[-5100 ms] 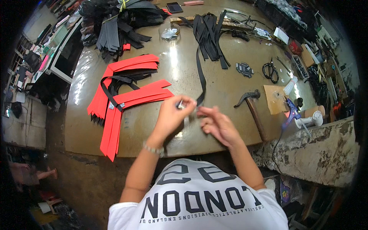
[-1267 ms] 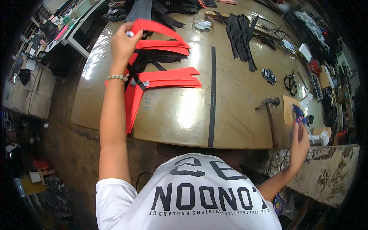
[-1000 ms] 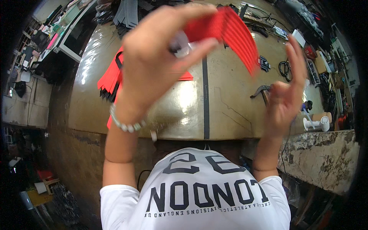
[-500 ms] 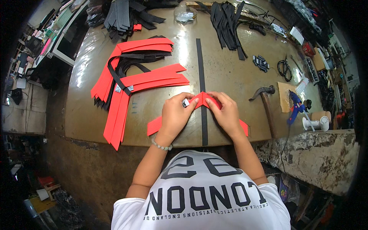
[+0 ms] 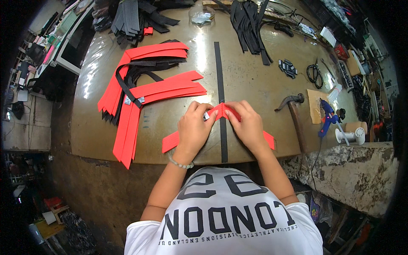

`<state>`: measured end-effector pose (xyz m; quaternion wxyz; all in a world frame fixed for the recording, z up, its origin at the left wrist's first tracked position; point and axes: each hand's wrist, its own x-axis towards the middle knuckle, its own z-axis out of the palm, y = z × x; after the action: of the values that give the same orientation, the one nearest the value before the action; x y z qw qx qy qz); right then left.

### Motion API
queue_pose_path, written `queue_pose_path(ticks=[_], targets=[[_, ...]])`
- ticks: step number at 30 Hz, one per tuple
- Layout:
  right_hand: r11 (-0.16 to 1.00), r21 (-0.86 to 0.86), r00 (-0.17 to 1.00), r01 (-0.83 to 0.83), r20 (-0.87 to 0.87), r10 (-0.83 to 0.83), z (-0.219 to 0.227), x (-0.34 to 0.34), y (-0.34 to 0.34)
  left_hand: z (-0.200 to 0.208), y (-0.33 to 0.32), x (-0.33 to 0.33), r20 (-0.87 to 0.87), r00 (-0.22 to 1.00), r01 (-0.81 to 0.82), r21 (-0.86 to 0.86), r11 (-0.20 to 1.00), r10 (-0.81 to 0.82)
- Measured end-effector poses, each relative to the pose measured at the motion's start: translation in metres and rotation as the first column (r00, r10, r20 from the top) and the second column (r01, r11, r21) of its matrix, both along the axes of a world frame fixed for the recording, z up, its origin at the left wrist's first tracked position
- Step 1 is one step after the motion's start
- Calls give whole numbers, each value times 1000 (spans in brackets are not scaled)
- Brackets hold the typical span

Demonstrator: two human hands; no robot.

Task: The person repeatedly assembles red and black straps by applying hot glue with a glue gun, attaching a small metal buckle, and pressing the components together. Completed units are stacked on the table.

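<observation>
Both my hands hold a red strap (image 5: 171,141) bent into a V, its peak lying across a long black strip (image 5: 219,72) on the table. My left hand (image 5: 193,129) pinches the strap just left of the peak, thumb on top, beside a small white label (image 5: 206,115). On the other side my right hand (image 5: 246,125) grips it the same way, its thumb close to the fold. The strap's two ends stick out past my wrists. Under the peak, the black strip runs on toward the table's near edge.
Bundled red straps (image 5: 129,131) and black bands lie at left. Black strips (image 5: 248,29) are heaped at the back near a clear round container (image 5: 201,16). To the right are a hammer (image 5: 294,114), scissors (image 5: 315,75), small black pieces (image 5: 287,68) and a blue glue gun (image 5: 328,117).
The view has shifted slightly, so the table's things appear a little further left. My hands keep their hold on the red strap, with hardly any movement.
</observation>
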<state>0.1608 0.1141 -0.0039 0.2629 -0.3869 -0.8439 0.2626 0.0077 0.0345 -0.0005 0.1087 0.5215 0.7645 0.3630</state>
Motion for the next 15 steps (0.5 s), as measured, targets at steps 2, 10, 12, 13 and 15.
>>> queue_pose_path(ticks=[2, 10, 12, 13, 15], targets=[[999, 25, 993, -28, 115, 25, -1, -1, -3, -1, -1, 3, -3, 1000, 6, 50, 999, -5], [918, 397, 978, 28, 177, -106, 16, 37, 3, -7, -5, 6, -103, 983, 152, 7, 988, -150], [824, 353, 890, 442, -57, -453, 19, 90, 19, -7, -5, 7, -126, 980, 154, -4, 988, -153], [644, 292, 705, 708, -226, -673, 15, 122, 25, -7, -6, 7, -126, 980, 154, -16, 988, -154], [199, 32, 200, 979, -286, -937, 6, 190, 47, -5, -4, 8, -82, 986, 145, -31, 989, -147]])
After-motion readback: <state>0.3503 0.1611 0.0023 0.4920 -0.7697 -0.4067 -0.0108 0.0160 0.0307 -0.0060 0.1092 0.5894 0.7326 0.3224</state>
